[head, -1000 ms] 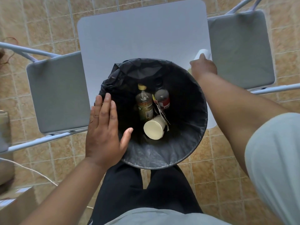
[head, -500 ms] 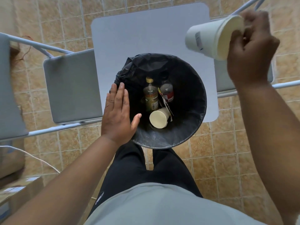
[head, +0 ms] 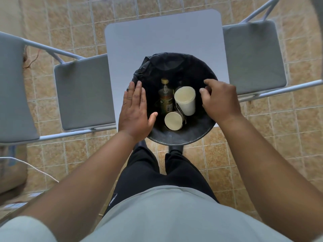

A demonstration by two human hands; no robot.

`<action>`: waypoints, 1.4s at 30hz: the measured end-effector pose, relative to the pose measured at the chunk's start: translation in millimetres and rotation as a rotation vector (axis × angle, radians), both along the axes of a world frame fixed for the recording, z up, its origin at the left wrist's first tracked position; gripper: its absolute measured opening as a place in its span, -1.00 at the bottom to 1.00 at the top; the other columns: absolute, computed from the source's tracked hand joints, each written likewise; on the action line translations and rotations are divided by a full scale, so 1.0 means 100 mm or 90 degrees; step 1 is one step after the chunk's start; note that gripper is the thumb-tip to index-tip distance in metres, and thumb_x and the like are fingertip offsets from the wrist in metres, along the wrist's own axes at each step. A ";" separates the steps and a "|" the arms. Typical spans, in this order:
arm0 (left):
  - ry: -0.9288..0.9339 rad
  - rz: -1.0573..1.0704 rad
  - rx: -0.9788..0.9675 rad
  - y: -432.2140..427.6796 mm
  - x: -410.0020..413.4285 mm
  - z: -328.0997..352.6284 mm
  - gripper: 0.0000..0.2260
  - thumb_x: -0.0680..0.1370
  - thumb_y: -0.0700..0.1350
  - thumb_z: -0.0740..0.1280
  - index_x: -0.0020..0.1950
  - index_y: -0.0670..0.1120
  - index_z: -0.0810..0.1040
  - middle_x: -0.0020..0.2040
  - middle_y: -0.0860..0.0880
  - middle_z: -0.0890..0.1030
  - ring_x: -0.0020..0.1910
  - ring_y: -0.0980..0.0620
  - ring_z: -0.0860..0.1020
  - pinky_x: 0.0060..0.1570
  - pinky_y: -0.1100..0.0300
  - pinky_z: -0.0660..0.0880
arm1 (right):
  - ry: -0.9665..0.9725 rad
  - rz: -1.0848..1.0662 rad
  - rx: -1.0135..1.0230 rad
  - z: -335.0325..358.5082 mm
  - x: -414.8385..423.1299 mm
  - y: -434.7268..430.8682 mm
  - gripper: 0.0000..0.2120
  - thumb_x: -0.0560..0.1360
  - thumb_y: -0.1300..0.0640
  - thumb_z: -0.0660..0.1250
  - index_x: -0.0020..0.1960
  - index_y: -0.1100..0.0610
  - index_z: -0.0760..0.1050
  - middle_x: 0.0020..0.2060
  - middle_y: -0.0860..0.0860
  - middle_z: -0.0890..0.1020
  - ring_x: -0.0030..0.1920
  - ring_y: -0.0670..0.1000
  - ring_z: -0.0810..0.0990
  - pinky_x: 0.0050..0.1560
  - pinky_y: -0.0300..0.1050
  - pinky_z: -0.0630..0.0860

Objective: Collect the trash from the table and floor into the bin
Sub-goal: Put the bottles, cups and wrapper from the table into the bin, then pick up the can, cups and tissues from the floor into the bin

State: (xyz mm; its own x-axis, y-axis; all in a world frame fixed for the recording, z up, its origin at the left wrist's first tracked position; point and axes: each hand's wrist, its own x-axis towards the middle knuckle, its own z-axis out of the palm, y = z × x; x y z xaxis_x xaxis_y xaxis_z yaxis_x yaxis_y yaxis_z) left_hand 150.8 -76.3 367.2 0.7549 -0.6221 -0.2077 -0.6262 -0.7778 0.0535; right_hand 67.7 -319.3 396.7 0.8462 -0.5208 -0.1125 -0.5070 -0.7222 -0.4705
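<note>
Tan tiled floor [head: 70,28] fills the frame, seen from straight above, with a pale grey table [head: 162,35] at upper centre and a grey padded chair on each side: the left chair [head: 83,91] is fully shown, the right chair [head: 253,55] has its metal frame cut off by the frame's edge. A round bin [head: 178,137] lined with a black bag [head: 157,65] sits at the centre, covering the table's near edge, so that edge cannot be seen. Inside the bin lie a bottle [head: 165,98] with a yellow cap, a white paper cup [head: 186,100] standing mouth-up, and a second cup [head: 173,121] lower down, tilted toward the camera; something dark striped lies between the cups, too shadowed to identify. The left hand [head: 134,110] rests flat on the bin's left rim, fingers together and thumb spread over the opening, hiding that part of the rim. The right hand [head: 220,100] hangs over the bin's right rim, fingers loosely curled and apart, gripping nothing, just beside the upright cup without touching it. Both forearms run down to the lower corners, and a pale shirt and black trousers fill the bottom. A white cable [head: 29,165] crosses the lower left floor beside a blurred brown shape, cut off. Open floor shows between the chairs and the table.
</note>
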 end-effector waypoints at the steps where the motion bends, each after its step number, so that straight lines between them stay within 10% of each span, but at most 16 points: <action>1: 0.001 -0.002 -0.002 0.00 0.01 0.00 -0.27 0.59 0.21 0.12 0.56 -0.27 0.05 0.60 -0.21 -0.02 0.58 -0.18 -0.12 0.55 -0.07 -0.08 | -0.036 -0.001 -0.017 0.01 -0.01 0.01 -0.72 0.54 0.09 0.29 0.19 0.16 0.59 -0.06 0.14 0.68 -0.06 0.18 0.63 -0.02 0.01 0.58; 12: 0.034 0.004 -0.173 0.15 0.18 0.02 -0.38 0.54 -0.13 0.27 0.53 -0.31 0.15 0.58 -0.23 0.09 0.58 -0.17 0.03 0.54 0.05 0.04 | 0.015 -0.120 -0.022 -0.35 -0.32 0.28 -0.28 0.45 0.39 0.18 0.57 0.09 0.13 0.52 0.16 0.22 0.46 0.19 0.30 0.33 0.03 0.40; 25: 0.221 -0.145 -0.246 0.28 0.26 0.03 -0.26 0.43 -0.47 0.16 0.57 -0.27 -0.04 0.61 -0.16 -0.10 0.58 -0.12 0.00 0.16 0.54 0.29 | -0.110 -0.438 -0.048 -0.27 -0.97 1.29 -0.30 0.40 0.52 0.06 0.53 0.24 0.23 0.32 0.25 0.47 0.31 0.18 0.48 0.24 -0.60 0.14; 29: 0.240 -0.231 -0.261 0.39 -0.08 0.10 -0.26 0.39 -0.49 0.16 0.56 -0.31 0.01 0.59 -0.22 -0.04 0.58 -0.17 -0.01 0.44 0.17 0.27 | -0.134 -0.528 -0.054 -0.24 -1.50 1.77 -0.32 0.39 0.51 0.06 0.51 0.27 0.24 0.30 0.27 0.48 0.26 0.20 0.51 0.24 -0.54 0.20; 37: 0.272 -0.330 -0.180 0.94 -1.29 -0.02 -0.27 0.43 -0.49 0.15 0.57 -0.27 -0.03 0.61 -0.17 -0.11 0.58 -0.09 -0.12 0.42 0.43 -0.15 | -0.103 -0.640 -0.053 -0.42 -2.87 2.70 -0.32 0.36 0.54 0.10 0.48 0.30 0.28 0.25 0.31 0.51 0.18 0.23 0.54 0.21 -0.53 0.21; 42: 0.289 -0.363 -0.119 1.36 -1.87 -0.47 -0.26 0.41 -0.47 0.17 0.56 -0.30 0.01 0.60 -0.20 -0.08 0.58 -0.18 -0.08 0.49 0.16 0.06 | -0.067 -0.672 -0.041 -0.87 -3.51 3.24 -0.31 0.33 0.54 0.11 0.46 0.32 0.31 0.23 0.32 0.52 0.18 0.29 0.55 0.20 -0.19 0.37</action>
State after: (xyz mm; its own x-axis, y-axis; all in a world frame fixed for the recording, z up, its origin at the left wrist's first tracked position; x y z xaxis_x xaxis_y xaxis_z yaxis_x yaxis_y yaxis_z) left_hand -36.5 59.4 319.7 0.1705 -0.9465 -0.2741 -0.8142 -0.2920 0.5018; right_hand -283.2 5.0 309.4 -0.0343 -0.9994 -0.0111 -0.8507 0.0350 -0.5244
